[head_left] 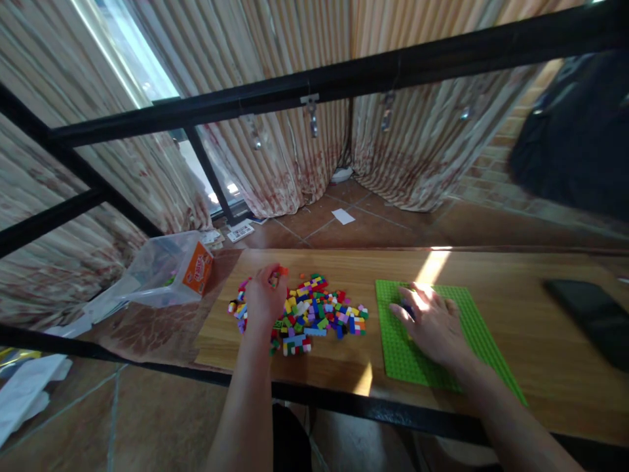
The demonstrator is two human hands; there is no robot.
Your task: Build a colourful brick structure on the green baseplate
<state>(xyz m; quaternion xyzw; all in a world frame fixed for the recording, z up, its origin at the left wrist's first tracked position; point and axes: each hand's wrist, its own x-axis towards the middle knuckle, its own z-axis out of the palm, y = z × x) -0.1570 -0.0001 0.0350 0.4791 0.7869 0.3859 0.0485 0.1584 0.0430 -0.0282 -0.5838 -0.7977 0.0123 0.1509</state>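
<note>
Tall patterned curtains [295,157] hang behind a tiled floor [413,226], with a wooden tabletop [339,370] in front, partly sunlit. Over it both forearms reach from the lower edge: the left nearly straight up, wrist bent over the bricks, the right slanting inward, palm down. A green baseplate [472,321] lies under the right hand [435,321], whose thumb stands off from its loosely bent fingers beside a dark piece [407,308]; whether they grip it I cannot tell. A clear box [160,269] sits left of the table. The brick pile [314,311] spreads beneath and beside the left hand [268,295], its thumb and forefinger curled into a ring, an orange-red brick [283,270] at their tips, pinched or not I cannot tell.
</note>
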